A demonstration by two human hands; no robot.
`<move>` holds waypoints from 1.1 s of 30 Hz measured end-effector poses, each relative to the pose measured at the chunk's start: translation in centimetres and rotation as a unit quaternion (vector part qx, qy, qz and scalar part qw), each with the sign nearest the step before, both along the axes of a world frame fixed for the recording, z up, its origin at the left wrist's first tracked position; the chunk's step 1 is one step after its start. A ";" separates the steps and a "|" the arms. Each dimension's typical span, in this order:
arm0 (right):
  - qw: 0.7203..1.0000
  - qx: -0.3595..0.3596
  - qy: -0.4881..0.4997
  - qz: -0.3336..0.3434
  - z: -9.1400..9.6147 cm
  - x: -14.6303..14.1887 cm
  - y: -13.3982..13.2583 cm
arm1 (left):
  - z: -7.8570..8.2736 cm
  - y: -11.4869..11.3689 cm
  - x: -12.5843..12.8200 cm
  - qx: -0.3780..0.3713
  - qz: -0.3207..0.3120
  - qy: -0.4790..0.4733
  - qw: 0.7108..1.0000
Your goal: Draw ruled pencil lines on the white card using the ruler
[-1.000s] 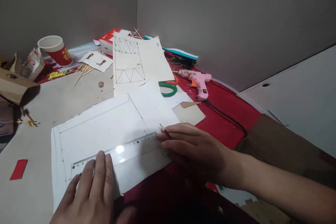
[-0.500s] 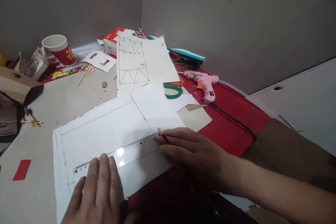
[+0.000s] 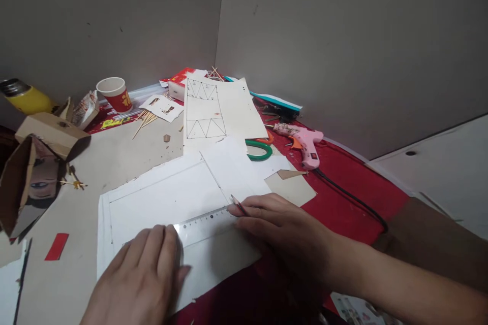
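A large white sheet with a pencilled border lies in front of me. Across its near part lies a clear plastic ruler. My left hand rests flat on the ruler's left end, fingers stretched out. My right hand lies at the ruler's right end, fingers pressed together around a thin dark pencil whose tip sits at the ruler's upper edge.
Behind lie a sheet with drawn triangles, green-handled scissors, a pink glue gun with a black cord, wooden sticks, a paper cup, a yellow bottle, cardboard boxes and a red strip.
The view has tilted and shifted, bringing the left boxes and bottle into sight. My left hand has slid further over the ruler. The right hand and pencil stay at the ruler's right end.
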State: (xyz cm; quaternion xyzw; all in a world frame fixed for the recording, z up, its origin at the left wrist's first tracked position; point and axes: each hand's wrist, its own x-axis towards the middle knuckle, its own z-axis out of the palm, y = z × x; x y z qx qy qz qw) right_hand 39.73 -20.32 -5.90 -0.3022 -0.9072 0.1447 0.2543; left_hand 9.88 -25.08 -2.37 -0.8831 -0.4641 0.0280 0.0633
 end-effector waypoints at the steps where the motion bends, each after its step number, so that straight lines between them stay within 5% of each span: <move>1: 1.000 -0.014 0.017 -0.011 0.2 0.0 0.2 | 0.4 0.6 0.0 -0.036 0.020 -0.009 0.999; 6: 0.986 -0.077 0.130 -0.069 1.5 0.0 0.9 | 1.3 2.6 0.0 -0.165 0.117 -0.064 0.977; 10: 0.958 -0.152 0.179 -0.162 2.6 0.1 0.8 | 2.4 2.9 0.3 -0.315 0.161 -0.121 0.928; 13: 0.897 -0.283 0.248 -0.232 3.7 -0.1 0.8 | 4.0 3.0 1.6 -0.364 0.228 -0.278 0.859; 16: 0.810 -0.431 0.334 -0.217 4.8 -0.9 1.1 | 5.1 3.2 4.1 -0.356 0.290 -0.429 0.778; 18: 0.772 -0.499 0.356 -0.168 5.2 -1.7 1.3 | 5.1 3.4 6.1 -0.381 0.263 -0.486 0.741; 21: 0.754 -0.534 0.365 -0.116 5.6 -2.6 1.6 | 4.4 3.6 8.4 -0.449 0.163 -0.514 0.712; 23: 0.760 -0.522 0.365 -0.126 5.9 -2.6 2.0 | 3.8 3.7 8.8 -0.453 0.124 -0.499 0.729; 25: 0.773 -0.494 0.361 -0.171 6.2 -2.0 2.5 | 3.1 3.8 8.3 -0.403 0.103 -0.457 0.786; 29: 0.812 -0.441 0.279 -0.261 6.8 -0.5 3.6 | 1.8 4.5 5.6 -0.172 -0.004 -0.371 0.913; 31: 0.837 -0.415 0.241 -0.264 6.9 -0.4 4.1 | 1.7 5.7 4.2 -0.091 -0.033 -0.367 0.925; 33: 0.861 -0.397 0.190 -0.255 6.7 -0.7 4.6 | 2.2 7.6 3.3 -0.075 0.041 -0.384 0.920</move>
